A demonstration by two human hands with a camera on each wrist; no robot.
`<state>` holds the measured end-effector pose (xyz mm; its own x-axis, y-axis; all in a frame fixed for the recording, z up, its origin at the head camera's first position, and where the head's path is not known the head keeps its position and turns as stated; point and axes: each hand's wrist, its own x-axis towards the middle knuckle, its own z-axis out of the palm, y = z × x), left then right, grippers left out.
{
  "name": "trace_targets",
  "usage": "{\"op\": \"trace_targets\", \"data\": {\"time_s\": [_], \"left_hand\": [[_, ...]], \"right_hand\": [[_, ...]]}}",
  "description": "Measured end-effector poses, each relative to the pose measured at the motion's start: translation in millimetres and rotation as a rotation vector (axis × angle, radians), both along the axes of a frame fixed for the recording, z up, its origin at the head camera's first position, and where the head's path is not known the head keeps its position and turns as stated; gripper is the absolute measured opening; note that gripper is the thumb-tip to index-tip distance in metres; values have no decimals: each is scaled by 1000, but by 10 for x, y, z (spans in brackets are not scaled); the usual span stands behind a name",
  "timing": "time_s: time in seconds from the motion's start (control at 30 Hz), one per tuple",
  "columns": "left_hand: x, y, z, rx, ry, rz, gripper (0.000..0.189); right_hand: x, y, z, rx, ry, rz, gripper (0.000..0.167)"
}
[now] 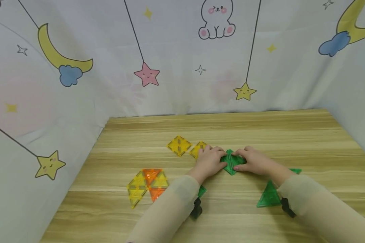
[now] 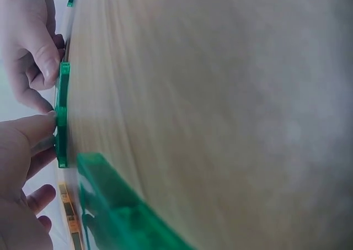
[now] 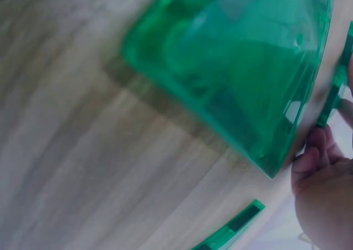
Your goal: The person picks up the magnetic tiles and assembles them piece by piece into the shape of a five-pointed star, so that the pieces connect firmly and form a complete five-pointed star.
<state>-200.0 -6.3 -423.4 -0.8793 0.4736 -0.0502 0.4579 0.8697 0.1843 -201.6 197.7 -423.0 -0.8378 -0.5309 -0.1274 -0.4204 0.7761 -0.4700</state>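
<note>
Two green triangular magnetic tiles lie edge to edge as a diamond between the hands in the head view. My left hand (image 1: pixel 209 162) pinches the left green tile (image 1: pixel 226 159) between thumb and fingers. On the other side, my right hand (image 1: pixel 256 163) pinches the right green tile (image 1: pixel 237 159) in the same way. Seen edge-on in the left wrist view, the green pair (image 2: pixel 62 115) has thumbs and fingertips at its edges. In the right wrist view, the right hand (image 3: pixel 325 184) is partly cut off beside the pair.
Behind the left hand are a yellow diamond (image 1: pixel 178 145) and a partly covered yellow tile (image 1: pixel 197 149). Yellow and orange triangles (image 1: pixel 147 185) form a pattern at left. A green triangle (image 1: pixel 269 195) and another green tile (image 1: pixel 296 170) lie by the right forearm, another green piece (image 1: pixel 202 191) by the left sleeve.
</note>
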Motion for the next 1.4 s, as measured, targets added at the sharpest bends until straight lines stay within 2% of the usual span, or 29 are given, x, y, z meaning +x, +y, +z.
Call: {"op": "trace_targets", "data": {"time_s": [0.13, 0.3, 0.47, 0.57, 0.67, 0.83, 0.93, 1.13, 1.4], "left_hand": [[-21, -4, 30, 2, 2, 7, 39], [-50, -35, 0, 58, -33, 13, 41], [-38, -41, 18, 127, -77, -24, 47], [-3, -25, 51, 194, -102, -59, 47], [47, 9, 72, 223, -118, -101, 46], [164, 112, 92, 203, -114, -179, 48], [250, 192, 91, 189, -125, -228, 48], [426, 359, 67, 162, -154, -327, 48], [597, 577, 23, 108, -180, -378, 47]], "right_hand": [[-14, -5, 42, -12, 8, 5, 59], [-22, 24, 48, -38, 2, 24, 59], [20, 170, 33, -120, -31, 13, 58], [50, 285, 46, -140, -11, 16, 57], [81, 412, 69, -129, 20, 44, 56], [167, 662, 108, -105, 39, 92, 54], [233, 824, 119, -83, 34, 87, 54], [345, 1140, 103, -24, 85, 93, 52], [467, 1367, 25, -9, 193, 95, 47]]}}
